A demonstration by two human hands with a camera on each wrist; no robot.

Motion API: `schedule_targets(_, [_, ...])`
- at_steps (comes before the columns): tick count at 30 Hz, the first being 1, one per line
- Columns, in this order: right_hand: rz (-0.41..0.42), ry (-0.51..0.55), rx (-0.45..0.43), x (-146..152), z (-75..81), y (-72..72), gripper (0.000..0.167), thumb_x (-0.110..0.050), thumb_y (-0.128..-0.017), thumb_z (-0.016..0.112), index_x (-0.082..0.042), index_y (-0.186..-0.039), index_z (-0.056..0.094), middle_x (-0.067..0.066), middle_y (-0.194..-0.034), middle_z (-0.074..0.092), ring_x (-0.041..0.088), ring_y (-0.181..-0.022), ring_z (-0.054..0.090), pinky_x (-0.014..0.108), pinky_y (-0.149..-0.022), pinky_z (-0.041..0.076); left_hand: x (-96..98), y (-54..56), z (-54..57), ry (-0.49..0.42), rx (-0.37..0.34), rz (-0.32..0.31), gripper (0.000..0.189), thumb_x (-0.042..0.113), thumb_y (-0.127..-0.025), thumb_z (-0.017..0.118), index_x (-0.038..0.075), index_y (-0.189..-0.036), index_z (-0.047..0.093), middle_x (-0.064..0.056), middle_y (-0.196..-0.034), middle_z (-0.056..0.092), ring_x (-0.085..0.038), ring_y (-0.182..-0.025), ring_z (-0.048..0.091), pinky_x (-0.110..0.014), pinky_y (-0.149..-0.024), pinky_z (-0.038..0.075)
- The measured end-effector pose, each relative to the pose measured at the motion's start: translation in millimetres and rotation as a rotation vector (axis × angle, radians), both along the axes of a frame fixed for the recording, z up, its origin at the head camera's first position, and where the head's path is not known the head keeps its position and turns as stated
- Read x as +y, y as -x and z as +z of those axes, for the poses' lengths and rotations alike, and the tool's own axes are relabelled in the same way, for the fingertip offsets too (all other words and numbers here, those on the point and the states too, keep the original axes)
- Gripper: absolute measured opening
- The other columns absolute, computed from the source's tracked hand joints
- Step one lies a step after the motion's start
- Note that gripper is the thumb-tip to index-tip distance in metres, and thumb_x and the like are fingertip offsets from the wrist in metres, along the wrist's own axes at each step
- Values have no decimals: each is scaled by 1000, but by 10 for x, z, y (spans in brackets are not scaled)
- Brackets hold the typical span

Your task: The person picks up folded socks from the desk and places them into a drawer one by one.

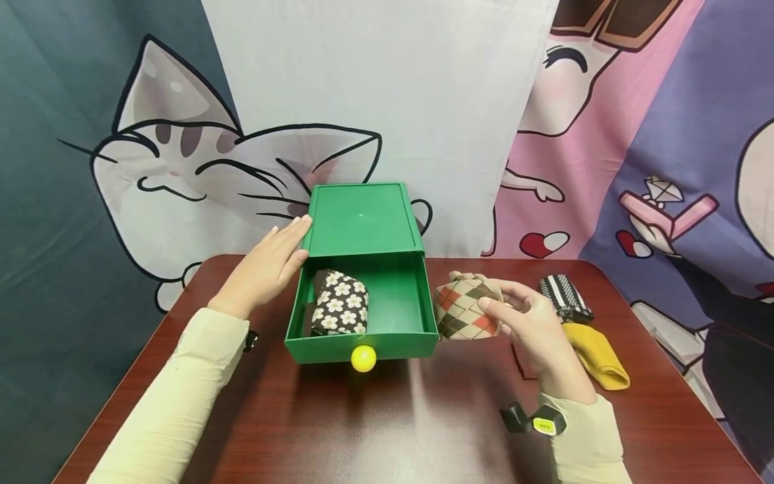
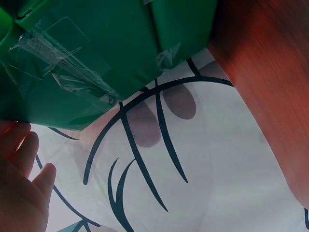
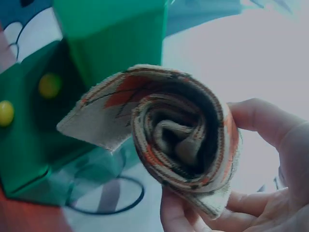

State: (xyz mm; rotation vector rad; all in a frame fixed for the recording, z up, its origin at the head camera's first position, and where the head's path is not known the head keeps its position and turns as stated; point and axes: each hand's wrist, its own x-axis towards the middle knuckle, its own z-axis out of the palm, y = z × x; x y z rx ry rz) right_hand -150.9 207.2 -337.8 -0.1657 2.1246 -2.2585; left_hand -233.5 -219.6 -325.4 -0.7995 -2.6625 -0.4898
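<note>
Here, the right hand's (image 1: 538, 329) grip pinches 1 rolled argyle sock (image 1: 464, 308) just right of the pulled-out drawer (image 1: 396, 347) holding 1 rolled floral sock (image 1: 341, 306); the straight-fingered left hand (image 1: 269, 265) touches the green box (image 1: 363, 218).

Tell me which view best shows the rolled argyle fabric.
The right wrist view: the rolled argyle fabric fills its centre, coiled end exposed. The head view shows its diamond-patterned side, smaller; the left wrist, none of it.

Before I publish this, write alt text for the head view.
A person's right hand holds a rolled argyle cloth beside an open green drawer containing a flowered roll; the left hand touches the box. Yellow cloth lies farther right.
</note>
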Motion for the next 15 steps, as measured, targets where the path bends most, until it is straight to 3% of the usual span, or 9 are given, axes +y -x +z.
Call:
schedule_targets(4, [-22,-52,69,-59,194,-31,26,-9,-95,72,-10,-120,67,-2,-97,74,8,-73,66,19,-61,56,-1,-6,3,0,-3,6,63,43,-111,32,2,-159,28,-15,-163,31,-32,-152,26,-49,-126,12])
schedule_targets(7, [-49,-130,108,-106,345,-43,33,-14,-94,74,-8,-125,66,-3,-98,75,8,-74,67,20,-60,55,-4,-6,-2,-3,-4,10,63,42,-111,32,2,-159,28,-15,-163,31,-32,-152,26,-49,-126,12])
schedule_targets(11, [-87,-225,135,-185,538,-47,41,-23,-92,77,-8,-129,66,-4,-107,75,12,-95,71,23,-77,58,-6,0,-9,-3,-2,10,63,43,-111,32,1,-159,28,-15,-163,31,-31,-152,26,-48,-126,12])
schedule_targets(15, [-112,-316,158,-298,704,-29,45,-31,-89,81,-13,-128,69,-2,-109,75,15,-101,70,23,-82,56,-1,8,-13,-5,3,8,63,43,-111,32,2,-159,29,-14,-163,31,-31,-152,26,-48,-126,12])
